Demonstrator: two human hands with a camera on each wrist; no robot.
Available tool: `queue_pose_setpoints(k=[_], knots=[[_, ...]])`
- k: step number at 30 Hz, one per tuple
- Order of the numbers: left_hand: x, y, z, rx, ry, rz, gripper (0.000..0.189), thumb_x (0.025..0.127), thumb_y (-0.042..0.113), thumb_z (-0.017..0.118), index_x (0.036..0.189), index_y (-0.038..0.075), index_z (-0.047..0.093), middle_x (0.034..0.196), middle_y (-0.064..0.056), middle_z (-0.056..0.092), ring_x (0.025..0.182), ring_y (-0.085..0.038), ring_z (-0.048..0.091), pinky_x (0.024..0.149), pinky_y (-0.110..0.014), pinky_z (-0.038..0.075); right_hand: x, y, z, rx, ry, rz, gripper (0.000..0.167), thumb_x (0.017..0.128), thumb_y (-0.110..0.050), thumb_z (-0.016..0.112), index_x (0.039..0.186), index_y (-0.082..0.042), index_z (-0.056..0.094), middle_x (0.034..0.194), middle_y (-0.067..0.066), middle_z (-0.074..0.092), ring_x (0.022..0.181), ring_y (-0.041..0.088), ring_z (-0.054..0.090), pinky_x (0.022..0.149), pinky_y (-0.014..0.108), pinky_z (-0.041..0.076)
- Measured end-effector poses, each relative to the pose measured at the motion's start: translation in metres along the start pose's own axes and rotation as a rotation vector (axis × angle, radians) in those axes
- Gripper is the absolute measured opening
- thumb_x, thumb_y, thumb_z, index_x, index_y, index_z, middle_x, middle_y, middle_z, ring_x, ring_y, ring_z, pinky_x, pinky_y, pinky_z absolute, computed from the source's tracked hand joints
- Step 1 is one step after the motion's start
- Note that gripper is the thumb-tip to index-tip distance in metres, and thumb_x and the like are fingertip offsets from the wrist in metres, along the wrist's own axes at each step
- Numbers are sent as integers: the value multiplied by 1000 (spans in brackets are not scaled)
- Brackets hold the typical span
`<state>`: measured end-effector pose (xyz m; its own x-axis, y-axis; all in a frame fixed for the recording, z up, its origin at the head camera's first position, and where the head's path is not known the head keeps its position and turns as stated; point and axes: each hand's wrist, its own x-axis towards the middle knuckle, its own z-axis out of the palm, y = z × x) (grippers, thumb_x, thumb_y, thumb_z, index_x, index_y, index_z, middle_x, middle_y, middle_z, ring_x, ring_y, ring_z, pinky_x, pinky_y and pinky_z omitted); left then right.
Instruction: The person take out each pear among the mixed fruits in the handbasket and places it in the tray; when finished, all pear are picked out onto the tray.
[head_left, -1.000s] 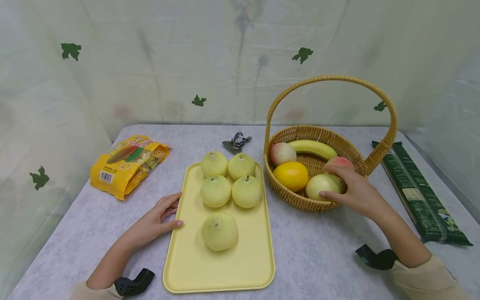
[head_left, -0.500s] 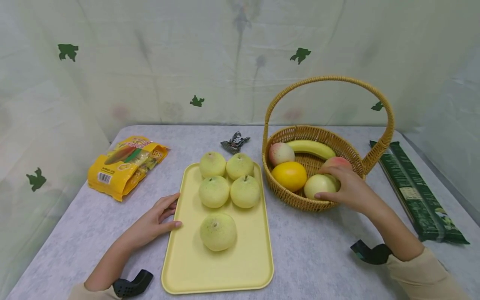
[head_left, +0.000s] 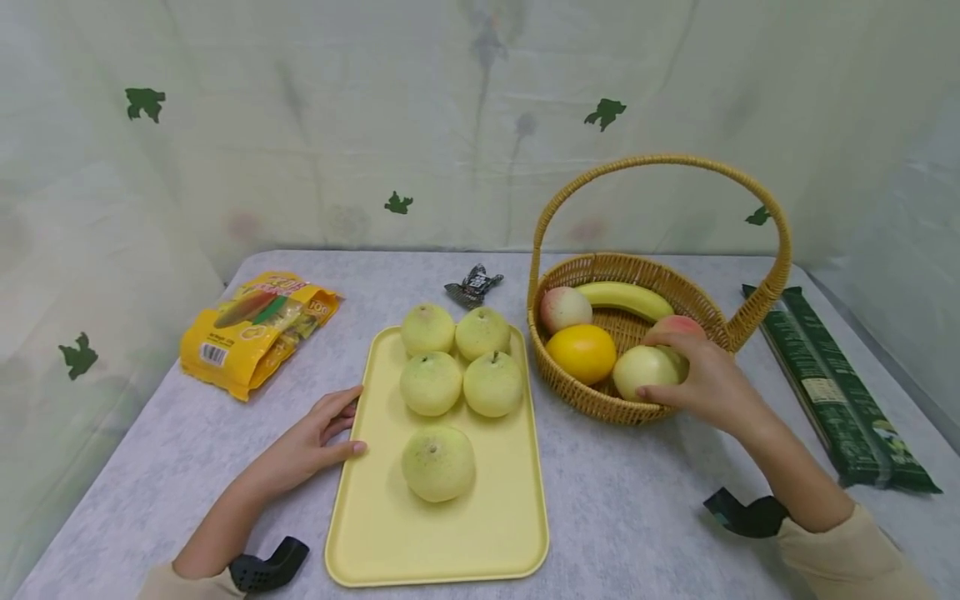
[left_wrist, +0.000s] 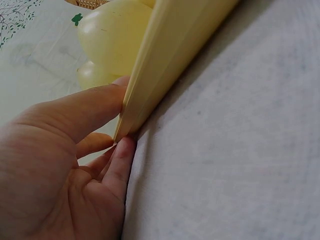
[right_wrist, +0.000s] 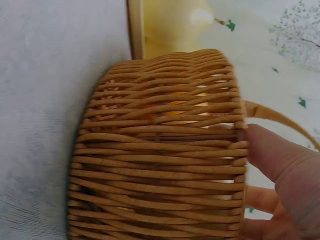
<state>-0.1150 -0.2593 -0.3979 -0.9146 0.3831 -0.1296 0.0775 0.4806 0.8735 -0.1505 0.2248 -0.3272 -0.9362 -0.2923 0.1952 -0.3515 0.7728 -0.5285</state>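
Observation:
A yellow tray [head_left: 487,533] lies on the table with several round pale-yellow pears [head_left: 438,463] on it. My left hand [head_left: 303,446] rests at the tray's left edge. Thumb and fingertips touch the rim in the left wrist view, the fingers relaxed. To the right stands a wicker basket [head_left: 592,403] with a tall handle. My right hand [head_left: 708,379] reaches over its front rim and holds a pale pear [head_left: 643,372] between thumb and fingers. Around that pear sit a yellow-orange fruit [head_left: 582,353], two peaches [head_left: 566,308] and a banana [head_left: 624,297]. The basket wall hides most of the grip in the right wrist view.
On the left lies a yellow candy bag [head_left: 255,329]. A small black wrapped candy [head_left: 475,286] is behind the tray. Right of the basket lies a long dark green packet [head_left: 847,392]. A pale curtain [head_left: 315,125] hangs behind the table.
The head view has shifted slightly. Both hands stay in place, the left at the tray's edge and the right on the pear in the basket.

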Motion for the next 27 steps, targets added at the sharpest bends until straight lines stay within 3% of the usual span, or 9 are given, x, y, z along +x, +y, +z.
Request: queue_pose_setpoints(k=[3, 8, 14, 19, 27], knots=[[0, 1, -1, 2, 2, -1, 78, 83, 27, 65, 143, 7, 19, 138, -14, 22, 120, -27, 33, 98, -27, 32, -3, -9, -9, 12, 63, -20, 57, 68, -28, 79, 114, -5, 55, 116, 15, 52, 95, 30, 47, 70, 46, 44], [0, 0, -1, -15, 2, 11, 78, 83, 24, 65, 142, 5, 18, 138, -15, 21, 121, -28, 31, 92, -9, 31, -8, -32, -21, 62, 141, -68, 60, 68, -20, 79, 120, -7, 52, 125, 15, 46, 101, 33, 47, 69, 52, 47], [0, -1, -1, -28, 2, 23, 79, 83, 23, 66, 142, 4, 18, 138, -15, 21, 119, -28, 31, 90, -6, 30, -12, -65, -17, 93, 186, -250, 63, 62, -10, 83, 118, -13, 54, 123, 2, 49, 104, 19, 46, 71, 38, 50], [0, -1, -1, -27, 3, 29, 78, 83, 23, 66, 142, 4, 18, 137, -15, 22, 118, -27, 31, 90, -6, 31, -18, -85, 15, 147, 72, -383, 63, 62, -15, 82, 119, -15, 55, 123, -1, 50, 111, 17, 42, 86, 34, 42], [0, -2, 0, -31, -2, 39, 78, 83, 23, 66, 142, 4, 18, 137, -14, 22, 117, -25, 32, 91, -7, 30, -22, -95, 65, 192, -123, -371, 57, 66, -24, 78, 118, -18, 56, 126, 3, 47, 115, 18, 38, 94, 43, 36]])
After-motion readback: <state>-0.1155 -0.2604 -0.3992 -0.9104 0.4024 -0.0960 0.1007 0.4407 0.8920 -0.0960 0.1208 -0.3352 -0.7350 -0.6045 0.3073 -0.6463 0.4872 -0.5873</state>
